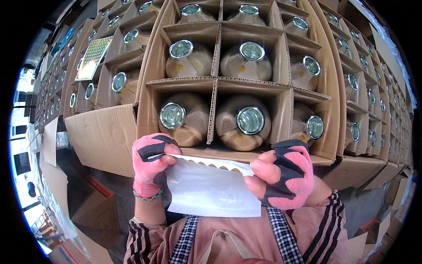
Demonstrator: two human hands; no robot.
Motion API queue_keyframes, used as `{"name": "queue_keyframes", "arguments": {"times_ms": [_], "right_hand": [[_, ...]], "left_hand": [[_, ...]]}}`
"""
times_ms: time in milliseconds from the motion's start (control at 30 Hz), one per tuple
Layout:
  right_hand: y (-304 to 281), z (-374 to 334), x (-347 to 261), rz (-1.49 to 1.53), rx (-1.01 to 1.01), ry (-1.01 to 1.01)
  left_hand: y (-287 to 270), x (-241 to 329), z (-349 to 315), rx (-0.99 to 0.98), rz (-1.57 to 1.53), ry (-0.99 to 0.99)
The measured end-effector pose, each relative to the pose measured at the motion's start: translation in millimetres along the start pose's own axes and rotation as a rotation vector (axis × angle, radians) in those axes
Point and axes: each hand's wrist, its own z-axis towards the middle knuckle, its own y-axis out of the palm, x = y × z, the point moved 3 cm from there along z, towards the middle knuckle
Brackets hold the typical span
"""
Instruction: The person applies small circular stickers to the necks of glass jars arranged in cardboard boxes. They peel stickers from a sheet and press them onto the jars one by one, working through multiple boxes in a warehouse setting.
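Observation:
My left hand [151, 162] and my right hand [289, 176] wear pink and black gloves with bare fingertips. Between them they pinch the two upper corners of a white sheet [214, 193], its back toward me. Along its bent top edge, a row of small rounded gold-coloured stickers peeks out. Just beyond my hands stands an open cardboard box [145, 110] divided into cells, with a silvery-brown glass flask [183, 116] and another flask [241, 121] nearest. Several flasks farther back, such as the one in the middle [246, 61], carry a small yellow dot.
More divided boxes of flasks stand left and right, with the right box's flap [358, 176] and the left box's flap [105, 138] folded outward. A sheet of gold and green round stickers [94, 57] lies on the left box. Brown cartons [94, 211] sit lower left.

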Motion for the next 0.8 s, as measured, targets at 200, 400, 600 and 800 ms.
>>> {"name": "queue_keyframes", "arguments": {"times_ms": [200,400,600,800], "right_hand": [[-3,4,-1,-0.040,0.084,-0.049],[0,4,-1,0.009,0.148,0.026],[2,0,-4,-0.104,0.217,-0.037],[7,-4,4,0.014,0.222,-0.048]], "left_hand": [[0,-3,-1,0.011,-0.044,-0.023],[-1,-2,-1,0.018,-0.048,-0.023],[0,-1,1,-0.004,-0.077,-0.027],[-1,-1,0,0.038,-0.046,0.030]]}}
